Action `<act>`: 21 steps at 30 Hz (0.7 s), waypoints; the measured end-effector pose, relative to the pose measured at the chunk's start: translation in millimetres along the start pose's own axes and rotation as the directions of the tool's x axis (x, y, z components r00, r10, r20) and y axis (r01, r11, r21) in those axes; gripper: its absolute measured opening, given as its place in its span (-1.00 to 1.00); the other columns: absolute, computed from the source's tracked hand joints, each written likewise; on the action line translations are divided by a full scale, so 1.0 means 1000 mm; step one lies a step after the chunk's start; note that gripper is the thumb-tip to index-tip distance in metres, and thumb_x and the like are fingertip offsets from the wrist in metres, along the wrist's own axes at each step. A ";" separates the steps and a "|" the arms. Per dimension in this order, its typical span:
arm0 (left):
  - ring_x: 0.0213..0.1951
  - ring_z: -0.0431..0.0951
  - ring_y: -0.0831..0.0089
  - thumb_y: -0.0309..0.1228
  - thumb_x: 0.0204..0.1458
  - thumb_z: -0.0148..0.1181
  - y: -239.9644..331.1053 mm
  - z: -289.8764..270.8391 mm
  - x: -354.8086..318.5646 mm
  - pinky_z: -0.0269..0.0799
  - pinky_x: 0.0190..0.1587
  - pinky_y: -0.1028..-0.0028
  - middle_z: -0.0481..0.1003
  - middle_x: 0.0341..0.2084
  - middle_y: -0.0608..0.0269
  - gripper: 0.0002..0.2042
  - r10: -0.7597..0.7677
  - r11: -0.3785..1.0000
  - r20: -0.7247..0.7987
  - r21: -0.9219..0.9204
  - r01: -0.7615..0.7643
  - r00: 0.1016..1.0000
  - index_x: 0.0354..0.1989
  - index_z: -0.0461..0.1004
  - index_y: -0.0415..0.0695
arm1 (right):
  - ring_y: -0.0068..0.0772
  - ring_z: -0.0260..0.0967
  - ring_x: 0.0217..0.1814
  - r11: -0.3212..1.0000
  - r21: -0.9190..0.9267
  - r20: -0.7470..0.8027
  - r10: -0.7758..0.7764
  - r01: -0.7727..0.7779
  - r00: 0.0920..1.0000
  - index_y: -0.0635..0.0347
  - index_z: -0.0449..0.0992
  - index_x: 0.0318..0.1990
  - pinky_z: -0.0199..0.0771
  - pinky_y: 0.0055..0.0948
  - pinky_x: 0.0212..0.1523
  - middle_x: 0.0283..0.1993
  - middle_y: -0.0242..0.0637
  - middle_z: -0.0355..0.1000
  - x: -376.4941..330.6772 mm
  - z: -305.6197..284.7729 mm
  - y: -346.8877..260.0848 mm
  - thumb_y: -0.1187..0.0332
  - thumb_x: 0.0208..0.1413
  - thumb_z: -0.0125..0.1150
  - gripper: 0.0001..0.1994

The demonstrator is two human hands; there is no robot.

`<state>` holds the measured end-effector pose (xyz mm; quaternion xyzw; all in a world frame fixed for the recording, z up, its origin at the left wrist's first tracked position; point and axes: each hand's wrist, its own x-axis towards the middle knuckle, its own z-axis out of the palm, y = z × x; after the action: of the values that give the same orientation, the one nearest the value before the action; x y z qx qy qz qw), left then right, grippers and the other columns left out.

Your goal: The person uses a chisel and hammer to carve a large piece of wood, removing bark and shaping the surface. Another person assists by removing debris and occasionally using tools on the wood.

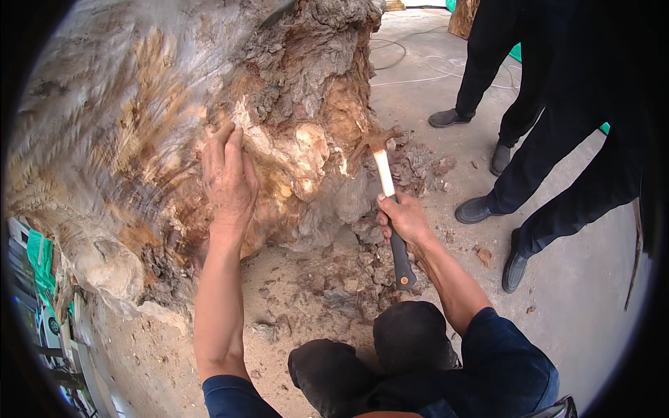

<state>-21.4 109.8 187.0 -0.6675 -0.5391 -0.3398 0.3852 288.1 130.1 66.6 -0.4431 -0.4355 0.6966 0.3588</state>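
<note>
A massive piece of tree trunk (118,90), with grey weathered wood and rough bark, fills the upper left. My left hand (230,177) rests against its orange-brown side, fingers stretched out and holding nothing. In my right hand (405,219) is a hammer (384,173), gripped around its black handle below a pale shaft. The hammer's rusty head points away from me, close beside the trunk's right edge; its exact shape blends into the brown wood behind. Just left of it, a pale patch of bared wood (310,157) shows among the bark.
Broken bark (411,167) and crumbs litter the floor below and right of the trunk. Two people in dark trousers (557,167) stand at the right, their shoes (476,210) near the debris. My bent knees (411,334) are close in front. A cable (435,76) crosses the floor behind.
</note>
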 end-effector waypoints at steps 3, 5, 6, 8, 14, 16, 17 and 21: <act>0.19 0.50 0.01 -0.60 0.12 0.28 0.030 0.023 0.009 0.49 0.22 0.12 0.46 0.17 -0.02 -0.56 0.049 0.996 0.167 -0.083 -0.036 0.985 0.20 0.42 -0.23 | -0.57 0.23 -0.65 0.995 0.067 0.040 0.067 -0.070 0.997 0.15 0.37 -0.12 0.29 -0.46 -0.63 -0.54 -0.46 0.30 0.008 -0.018 0.023 0.21 0.40 0.15 -0.79; 0.22 0.48 -0.01 -0.53 0.12 0.34 0.037 0.044 0.012 0.46 0.23 0.13 0.41 0.24 -0.05 -0.47 0.047 0.999 0.260 -0.038 -0.038 0.964 0.28 0.36 -0.22 | -0.59 0.23 -0.65 0.990 0.061 0.067 0.122 -0.126 0.990 0.16 0.37 -0.18 0.25 -0.47 -0.62 -0.54 -0.46 0.30 0.004 -0.027 0.032 0.21 0.41 0.14 -0.78; 0.22 0.48 -0.02 -0.51 0.10 0.37 0.042 0.052 0.015 0.45 0.23 0.13 0.40 0.26 -0.06 -0.43 0.048 0.999 0.284 -0.021 -0.044 0.958 0.30 0.34 -0.22 | -0.58 0.23 -0.65 0.988 0.063 0.083 0.138 -0.143 0.987 0.16 0.37 -0.21 0.26 -0.45 -0.63 -0.54 -0.45 0.31 0.004 -0.031 0.040 0.21 0.40 0.13 -0.78; 0.28 0.41 -0.02 -0.43 0.06 0.44 0.050 0.068 0.022 0.37 0.28 0.09 0.36 0.30 -0.05 -0.34 0.074 0.993 0.324 0.059 -0.098 0.943 0.34 0.29 -0.23 | -0.56 0.24 -0.66 0.986 0.049 0.100 0.152 -0.158 0.983 0.16 0.37 -0.29 0.28 -0.41 -0.64 -0.55 -0.44 0.32 0.005 -0.042 0.049 0.23 0.40 0.11 -0.76; 0.30 0.34 0.00 -0.20 -0.07 0.57 0.068 0.104 0.042 0.22 0.27 -0.04 0.28 0.32 -0.03 -0.13 0.009 0.958 0.390 0.261 -0.120 0.921 0.38 0.22 -0.23 | -0.56 0.27 -0.65 0.985 0.068 0.142 0.146 -0.157 0.979 0.18 0.37 -0.26 0.30 -0.42 -0.62 -0.54 -0.42 0.34 0.016 -0.058 0.054 0.21 0.42 0.10 -0.75; 0.25 0.37 -0.02 -0.18 -0.08 0.58 0.074 0.108 0.049 0.25 0.22 -0.03 0.29 0.27 -0.06 -0.14 -0.026 0.943 0.408 0.314 -0.113 0.912 0.36 0.23 -0.23 | -0.55 0.27 -0.65 0.987 0.054 0.126 0.145 -0.153 0.981 0.18 0.37 -0.25 0.29 -0.42 -0.62 -0.54 -0.42 0.35 0.016 -0.059 0.046 0.21 0.42 0.10 -0.75; 0.23 0.37 -0.02 -0.18 -0.09 0.59 0.076 0.109 0.052 0.25 0.20 -0.02 0.30 0.25 -0.07 -0.14 -0.019 0.939 0.410 0.320 -0.125 0.912 0.34 0.24 -0.23 | -0.55 0.27 -0.65 0.988 0.055 0.137 0.137 -0.146 0.981 0.19 0.37 -0.24 0.29 -0.42 -0.63 -0.54 -0.42 0.35 0.016 -0.060 0.043 0.21 0.42 0.09 -0.75; 0.16 0.40 0.00 -0.15 -0.11 0.61 0.076 0.115 0.056 0.32 0.13 0.03 0.32 0.18 -0.07 -0.14 0.032 0.919 0.424 0.344 -0.193 0.905 0.30 0.26 -0.25 | -0.54 0.29 -0.66 0.984 0.113 0.202 0.113 -0.138 0.973 0.19 0.39 -0.21 0.30 -0.43 -0.62 -0.55 -0.41 0.35 0.017 -0.061 0.038 0.21 0.42 0.08 -0.76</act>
<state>67.8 227.0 170.4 -0.6674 -0.6229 -0.0586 0.4040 334.5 149.6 12.5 -0.3760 -0.3948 0.7840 0.2967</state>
